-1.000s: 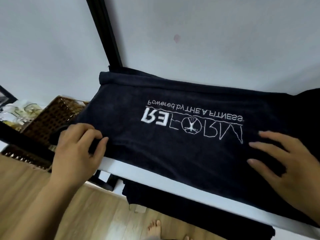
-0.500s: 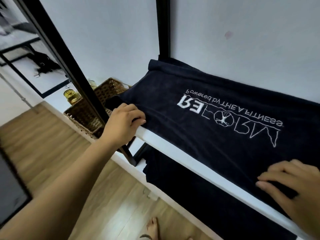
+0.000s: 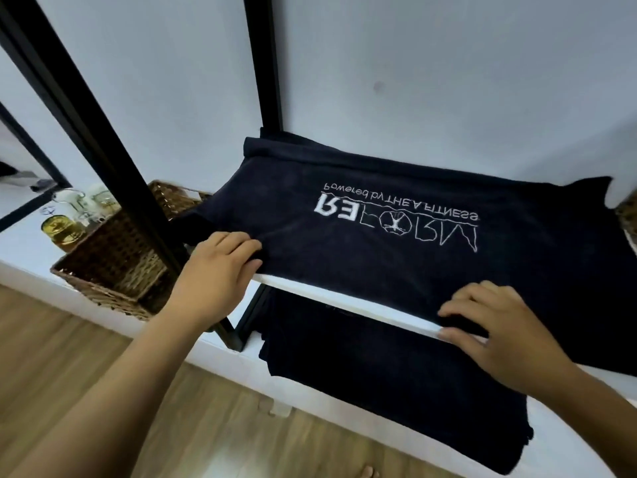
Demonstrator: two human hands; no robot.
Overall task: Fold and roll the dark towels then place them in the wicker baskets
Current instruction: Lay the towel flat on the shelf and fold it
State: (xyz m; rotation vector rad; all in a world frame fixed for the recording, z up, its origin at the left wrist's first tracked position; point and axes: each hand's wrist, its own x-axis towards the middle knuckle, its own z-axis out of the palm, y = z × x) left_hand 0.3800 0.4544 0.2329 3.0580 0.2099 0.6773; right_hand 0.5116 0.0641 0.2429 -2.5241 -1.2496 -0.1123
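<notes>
Towel (image 3: 379, 263), soft and limp, is rightly gripped by left hand (image 3: 220, 267) and right hand (image 3: 496, 332) at the front edge of the shelf (image 3: 327, 301).

pale wall (image 3: 448, 63), black shelf posts (image 3: 265, 63), white shelf (image 3: 344, 302), wooden floor (image 3: 69, 357)

Just the one camera, strapped to my head, wide-angle enough that the black frame posts (image 3: 265, 63) lean and bow toward the edges. It looks forward and down at the white shelf (image 3: 344, 303) right in front of me, close enough that the towel (image 3: 379, 270) spread on it fills the middle. My left hand (image 3: 220, 270) and right hand (image 3: 499, 332) come in from the bottom corners, forearms too. The wall (image 3: 448, 81) fills the top, the wicker basket (image 3: 113, 263) sits left, and the wood floor (image 3: 69, 357) runs along the bottom.
</notes>
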